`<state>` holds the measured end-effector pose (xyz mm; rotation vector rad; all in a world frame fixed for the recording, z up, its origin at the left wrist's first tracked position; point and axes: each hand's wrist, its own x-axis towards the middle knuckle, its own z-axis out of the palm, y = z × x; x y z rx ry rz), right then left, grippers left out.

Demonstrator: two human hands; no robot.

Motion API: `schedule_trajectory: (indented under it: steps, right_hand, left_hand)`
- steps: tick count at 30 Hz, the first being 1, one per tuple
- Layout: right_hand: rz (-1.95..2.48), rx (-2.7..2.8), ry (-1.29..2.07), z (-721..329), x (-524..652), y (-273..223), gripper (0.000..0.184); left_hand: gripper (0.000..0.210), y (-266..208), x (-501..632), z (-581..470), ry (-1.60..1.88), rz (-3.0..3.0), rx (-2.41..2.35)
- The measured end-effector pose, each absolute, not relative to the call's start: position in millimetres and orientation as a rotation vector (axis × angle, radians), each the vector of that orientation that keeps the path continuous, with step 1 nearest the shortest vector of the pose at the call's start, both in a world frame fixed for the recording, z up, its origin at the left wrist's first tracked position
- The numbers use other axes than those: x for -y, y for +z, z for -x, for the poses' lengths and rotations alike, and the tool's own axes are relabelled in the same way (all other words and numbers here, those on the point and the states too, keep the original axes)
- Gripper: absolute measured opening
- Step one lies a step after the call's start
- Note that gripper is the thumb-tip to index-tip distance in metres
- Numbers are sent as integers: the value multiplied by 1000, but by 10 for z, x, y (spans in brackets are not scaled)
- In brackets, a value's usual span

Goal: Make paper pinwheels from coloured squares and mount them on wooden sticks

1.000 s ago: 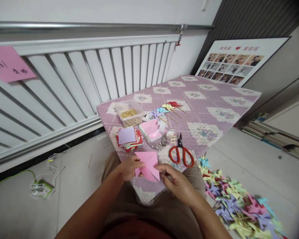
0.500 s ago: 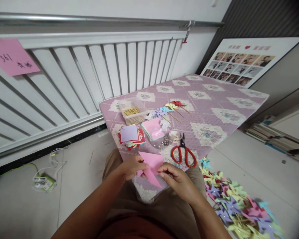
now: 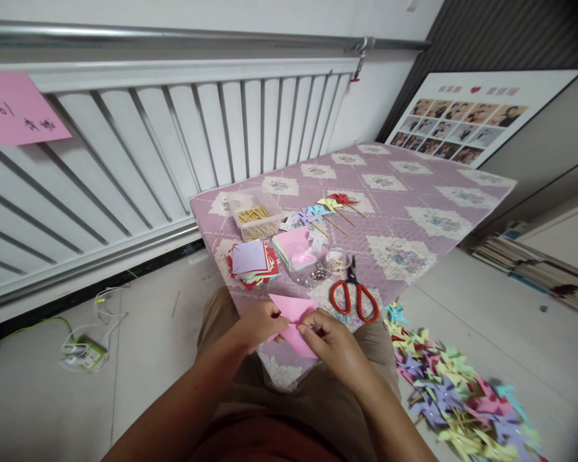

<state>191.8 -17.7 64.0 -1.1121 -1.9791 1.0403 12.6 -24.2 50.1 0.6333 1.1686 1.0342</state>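
Over the near corner of the table, both hands hold a pink paper pinwheel [image 3: 289, 307] with its corners partly folded in. My left hand [image 3: 261, 327] pinches its left side near the middle, fingers closed. My right hand [image 3: 328, 339] is closed on a corner folded toward the centre; fingers hide part of the paper. Just beyond lie a stack of cut paper squares [image 3: 249, 256], pink and pale sheets [image 3: 289, 242] and a clear dish of small metal pins [image 3: 313, 274]. Red-handled scissors [image 3: 354, 295] rest to the right of my right hand.
A clear plastic box of short wooden sticks [image 3: 254, 217] stands at the table's left. Several finished pinwheels on sticks [image 3: 334, 204] lie behind the sheets. A round tape roll [image 3: 337, 262] sits by the scissors. A heap of pinwheels [image 3: 455, 391] covers the floor at right; a power strip [image 3: 87, 353] lies left.
My right hand has moved left to the middle of the pink paper, bringing its right corner inward. My left hand keeps its pinch in nearly the same place.
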Motion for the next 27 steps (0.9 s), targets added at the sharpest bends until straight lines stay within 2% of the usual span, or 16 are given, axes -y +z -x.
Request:
schedule_trajectory:
  steps: [3, 8, 21, 26, 27]
  right_hand:
    - [1151, 2001, 977, -1898, 170, 616, 23]
    - [1217, 2018, 920, -1870, 170, 586, 27]
    - [1314, 1953, 976, -1829, 162, 549, 23]
    - [1402, 1806, 1078, -1783, 181, 587, 12]
    - [1421, 1758, 1100, -1773, 183, 580, 15]
  left_hand:
    - [4, 491, 231, -121, 852, -857, -1207]
    - [7, 474, 217, -122, 757, -963, -1275]
    - [9, 565, 252, -184, 774, -982, -1239]
    - [10, 552, 254, -204, 816, -944, -1237]
    - [10, 541, 253, -207, 827, -941, -1228]
